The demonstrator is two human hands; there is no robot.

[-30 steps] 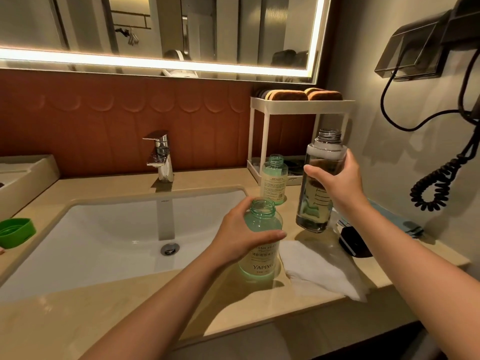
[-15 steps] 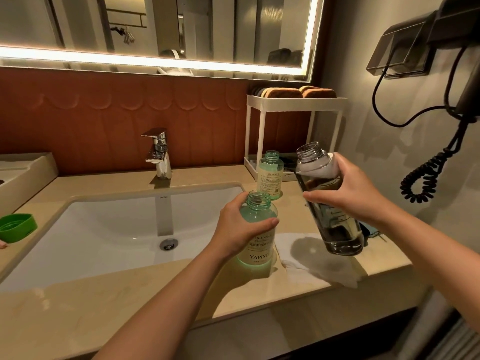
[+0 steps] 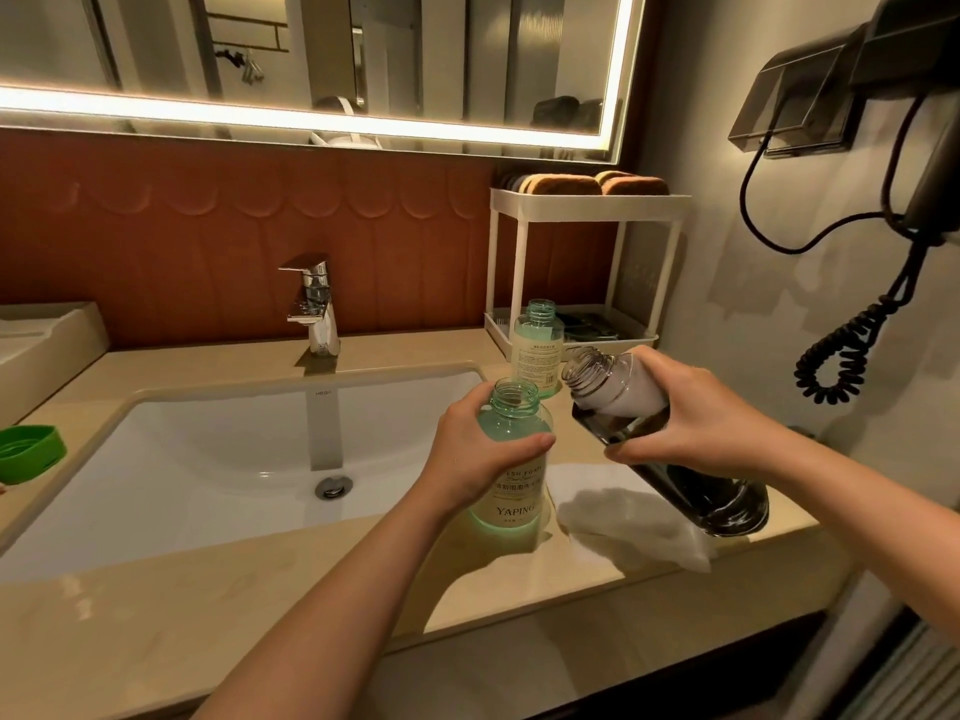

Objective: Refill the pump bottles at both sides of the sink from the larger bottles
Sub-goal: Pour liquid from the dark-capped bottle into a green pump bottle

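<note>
Right now, in the head view, you are standing at the sink (image 3: 208,459) with both arms reaching to its right side.

Your left hand (image 3: 483,449) is curled round the shoulder of a small green bottle (image 3: 511,491). The bottle stands upright on the tabletop (image 3: 208,589) just right of the sink, with its pump off and its neck open.

Your right hand (image 3: 696,418) grips the middle of the larger dark bottle (image 3: 623,397). It is tilted steeply, with its uncapped mouth pointing left, close beside the small bottle's neck and a little higher. No liquid can be seen passing between them, so the pour looks about to begin rather than under way. I cannot tell how full the small bottle is.

A second small green bottle (image 3: 537,345), also open, stands right of the sink, further back. A white cloth (image 3: 623,522) lies right of the sink, under the dark bottle. A green cap (image 3: 28,452) sits left of the sink.

By this picture, most of the task remains: filling both right-side bottles, refitting the pumps, and everything on the left side. No pump bottle shows on the left.
</note>
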